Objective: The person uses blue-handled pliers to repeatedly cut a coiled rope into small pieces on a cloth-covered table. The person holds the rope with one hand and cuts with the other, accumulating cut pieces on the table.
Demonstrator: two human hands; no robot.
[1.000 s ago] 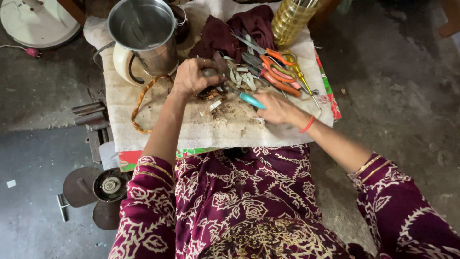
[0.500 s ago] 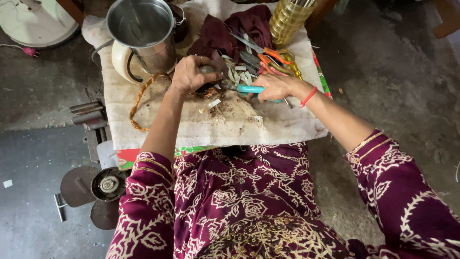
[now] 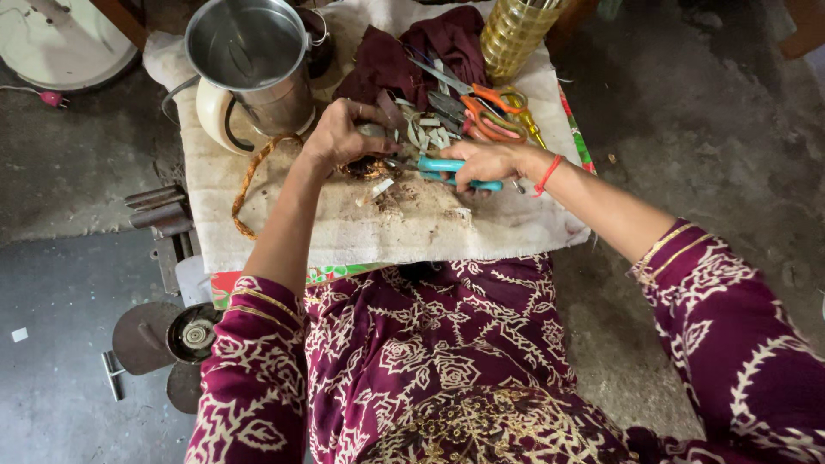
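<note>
Teal-handled pliers [image 3: 454, 169], smooth plastic grips, long axis lying nearly level across the view, jaws pointing toward the left, handles trailing right. Clasped in the right hand [image 3: 486, 161], fingers curled tight round the grips; red thread at the wrist. Nose of the tool meeting a small, dark, rusty coil-like part [image 3: 365, 166], pinched under the closed fingers of the left hand [image 3: 340, 136]; exact shape of that part too hidden to tell. Both at the middle of the tabletop [image 3: 378, 228], draped in coarse, cream, stained cloth, crumbs of brown debris scattered just below the hands. Behind: shiny cylindrical steel kettle [image 3: 251, 62] on a cream base, crumpled maroon rag [image 3: 404, 51], ribbed yellow glass jar [image 3: 512, 34]. Beside the right hand, a heap of orange-handled scissors and pliers [image 3: 490, 107] and pale metal strips. Braided orange cord [image 3: 249, 180] curving at the left edge.
</note>
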